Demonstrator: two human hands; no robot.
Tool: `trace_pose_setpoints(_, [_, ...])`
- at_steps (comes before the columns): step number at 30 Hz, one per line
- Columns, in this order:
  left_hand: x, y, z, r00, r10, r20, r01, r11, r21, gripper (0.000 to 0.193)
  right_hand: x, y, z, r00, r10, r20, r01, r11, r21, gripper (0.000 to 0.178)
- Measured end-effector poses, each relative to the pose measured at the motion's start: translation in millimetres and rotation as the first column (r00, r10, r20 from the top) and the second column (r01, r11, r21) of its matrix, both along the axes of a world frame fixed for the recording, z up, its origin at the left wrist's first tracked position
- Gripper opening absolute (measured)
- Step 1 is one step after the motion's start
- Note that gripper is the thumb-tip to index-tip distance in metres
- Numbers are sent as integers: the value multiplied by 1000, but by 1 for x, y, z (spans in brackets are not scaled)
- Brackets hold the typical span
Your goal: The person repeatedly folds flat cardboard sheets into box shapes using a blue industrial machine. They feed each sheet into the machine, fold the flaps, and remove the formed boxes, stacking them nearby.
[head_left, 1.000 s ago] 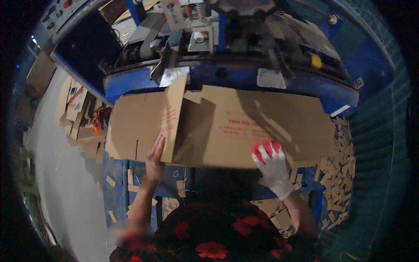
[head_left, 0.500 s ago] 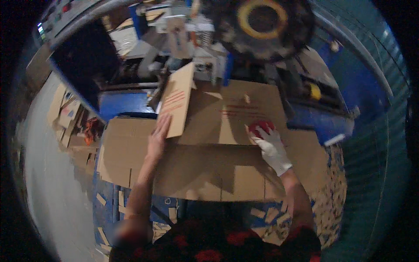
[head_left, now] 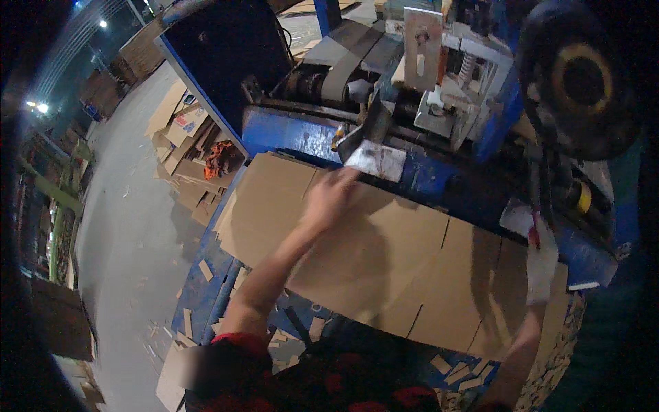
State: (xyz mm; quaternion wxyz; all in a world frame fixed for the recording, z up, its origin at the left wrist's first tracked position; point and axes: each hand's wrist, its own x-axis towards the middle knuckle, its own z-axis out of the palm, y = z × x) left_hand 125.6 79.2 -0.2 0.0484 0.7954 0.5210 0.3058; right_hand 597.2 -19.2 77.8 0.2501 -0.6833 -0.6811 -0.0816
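Note:
A flat brown cardboard sheet [head_left: 384, 240] with slits along its edges lies in front of the blue machine [head_left: 295, 134]. My bare left hand [head_left: 333, 197] is over the sheet's far edge, close to a shiny metal plate [head_left: 377, 161] on the machine. Its fingers are blurred, and I cannot make out anything in them. My right hand [head_left: 542, 264], in a white glove with red on the finger side, is beside the machine's right part, near a second small metal plate [head_left: 516, 217]. It shows edge-on, so its grip is hidden.
A large dark wheel [head_left: 583, 79] with a yellowish hub overhangs the right side. Belts and rollers [head_left: 336, 82] run behind the blue edge. Cardboard scraps [head_left: 460, 371] litter the near surface. Stacked cardboard offcuts [head_left: 182, 137] stand left, beside the grey floor [head_left: 130, 226].
The view has swung left. The printed cardboard with its raised flap, earlier under my hands, is out of sight. Both hands have reached forward to the machine's edge, the right one farther right.

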Motion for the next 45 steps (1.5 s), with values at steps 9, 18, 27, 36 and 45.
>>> trace_pose_setpoints(9, [-209,-160,-13,828,551,-108,-526,695,-490,52,-27,-259,-52,892,-394,224,447,844,-296,55])
trace_pose_setpoints(18, [-266,-161,-42,646,582,-493,-745,622,-242,90,33,-356,-125,119,-417,-901,920,387,-57,64])
trace_pose_setpoints(27, [-220,-188,43,796,598,-94,-605,785,-135,61,-39,-315,-3,391,-39,-920,742,605,290,43])
trace_pose_setpoints(36, [-122,-201,1,815,229,533,-2,920,-391,44,-160,-241,4,931,344,119,-290,899,-328,45])
trace_pose_setpoints(45, [-42,-173,41,979,-202,42,197,976,95,64,-118,-211,-5,897,294,330,-270,956,-115,48])
